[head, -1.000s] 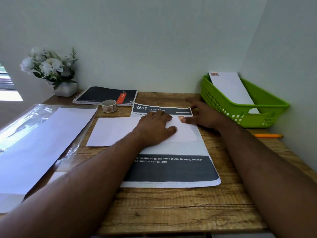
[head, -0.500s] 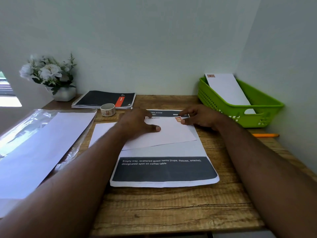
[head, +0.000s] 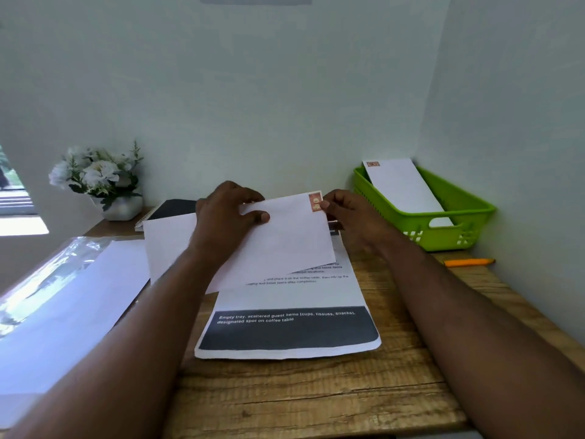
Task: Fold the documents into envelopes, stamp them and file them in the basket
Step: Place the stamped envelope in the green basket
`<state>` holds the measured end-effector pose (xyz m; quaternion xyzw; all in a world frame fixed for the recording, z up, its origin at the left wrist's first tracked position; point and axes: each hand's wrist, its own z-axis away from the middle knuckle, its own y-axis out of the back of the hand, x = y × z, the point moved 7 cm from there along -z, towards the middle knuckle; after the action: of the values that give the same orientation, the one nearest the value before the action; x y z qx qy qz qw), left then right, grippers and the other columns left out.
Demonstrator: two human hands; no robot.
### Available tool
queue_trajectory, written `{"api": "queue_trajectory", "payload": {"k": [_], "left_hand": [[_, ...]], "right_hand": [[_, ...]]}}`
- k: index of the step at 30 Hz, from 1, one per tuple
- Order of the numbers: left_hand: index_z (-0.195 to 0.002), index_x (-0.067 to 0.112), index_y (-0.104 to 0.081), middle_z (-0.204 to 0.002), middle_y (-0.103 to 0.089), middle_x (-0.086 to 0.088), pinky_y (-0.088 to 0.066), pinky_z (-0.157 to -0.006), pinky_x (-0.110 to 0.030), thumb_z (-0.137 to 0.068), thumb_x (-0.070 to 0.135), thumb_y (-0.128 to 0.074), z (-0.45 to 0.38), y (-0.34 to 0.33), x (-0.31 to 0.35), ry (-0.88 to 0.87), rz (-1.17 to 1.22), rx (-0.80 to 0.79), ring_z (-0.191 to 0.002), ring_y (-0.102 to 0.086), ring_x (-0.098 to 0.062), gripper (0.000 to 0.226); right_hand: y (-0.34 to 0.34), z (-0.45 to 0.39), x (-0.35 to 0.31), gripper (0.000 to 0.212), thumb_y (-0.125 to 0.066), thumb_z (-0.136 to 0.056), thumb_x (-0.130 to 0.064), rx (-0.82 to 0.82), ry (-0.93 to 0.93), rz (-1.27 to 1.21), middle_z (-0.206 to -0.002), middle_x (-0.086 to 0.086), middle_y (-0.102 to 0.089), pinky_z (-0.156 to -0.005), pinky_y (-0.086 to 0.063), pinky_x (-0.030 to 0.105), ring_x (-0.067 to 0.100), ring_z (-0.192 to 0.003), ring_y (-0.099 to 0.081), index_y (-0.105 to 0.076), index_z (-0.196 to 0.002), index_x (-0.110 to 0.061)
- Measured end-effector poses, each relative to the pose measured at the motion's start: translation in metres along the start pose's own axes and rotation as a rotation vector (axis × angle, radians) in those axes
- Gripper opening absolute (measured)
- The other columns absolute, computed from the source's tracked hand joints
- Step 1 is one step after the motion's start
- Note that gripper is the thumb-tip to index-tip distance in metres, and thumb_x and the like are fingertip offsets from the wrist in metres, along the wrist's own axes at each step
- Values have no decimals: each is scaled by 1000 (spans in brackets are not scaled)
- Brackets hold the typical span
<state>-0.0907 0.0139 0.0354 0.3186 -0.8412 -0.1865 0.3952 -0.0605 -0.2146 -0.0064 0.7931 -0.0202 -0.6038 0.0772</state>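
Note:
A white envelope (head: 285, 239) with an orange stamp (head: 315, 201) at its top right corner is lifted off the desk, tilted up. My left hand (head: 226, 217) grips its top edge near the middle, thumb on the front. My right hand (head: 348, 213) pinches its right corner beside the stamp. Below it a printed document (head: 291, 324) with a dark band lies flat on the wooden desk (head: 316, 394). The green basket (head: 456, 229) at the back right holds one stamped envelope (head: 402, 185) leaning on its rim.
A clear plastic sleeve with blank envelopes (head: 63, 308) lies at the left. A flower pot (head: 120, 207) and a dark notebook (head: 171, 210) stand at the back left. An orange pen (head: 468, 262) lies right, in front of the basket. Walls close in behind and right.
The envelope was lying flat on the document under both hands; now both hands have lifted it off the desk and tilted it up. The tape roll is now hidden behind it.

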Motion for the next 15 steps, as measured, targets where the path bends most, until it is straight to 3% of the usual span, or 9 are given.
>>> {"api": "queue_trajectory", "payload": {"k": [2,5,9,12,15], "left_hand": [[-95,21,-75,-97,-70,1,-43,-99,-49,-76,25,-80,-2,10,7,3,35,34,-97,-64,-21,20],[-95,19,-76,-95,-73,4,-47,-98,-37,-77,22,-78,-9,35,25,-2,21,124,-96,-66,-18,18],[-86,24,-72,-76,-65,18,-42,-70,-11,-79,21,-76,-31,77,78,-63,88,271,-70,-60,0,8],[-81,25,-67,-76,-65,11,-48,-69,-24,-80,19,-75,-59,85,119,-88,318,325,-67,-58,-5,11],[-83,22,-66,-84,-69,-5,-56,-79,-41,-82,11,-72,-91,59,145,-36,691,317,-75,-62,-15,12]], "right_hand": [[-1,2,-8,19,-49,-98,-12,8,14,-36,-76,3,-64,-59,-52,28,13,-63,-62,-57,-82,-14],[7,7,-25,18,-46,-100,-11,98,85,-103,-84,1,-66,-59,-54,26,13,-62,-63,-58,-87,-13],[34,11,-53,15,-47,-100,-16,268,224,-221,-101,3,-68,-71,-51,31,18,-77,-67,-58,-105,-8],[59,19,-67,25,-48,-99,-22,364,302,-273,-111,8,-68,-84,-49,34,22,-91,-67,-57,-118,-9],[66,24,-73,28,-60,-93,-22,280,364,-217,-105,7,-70,-97,-47,36,22,-97,-66,-58,-121,-21]]}}
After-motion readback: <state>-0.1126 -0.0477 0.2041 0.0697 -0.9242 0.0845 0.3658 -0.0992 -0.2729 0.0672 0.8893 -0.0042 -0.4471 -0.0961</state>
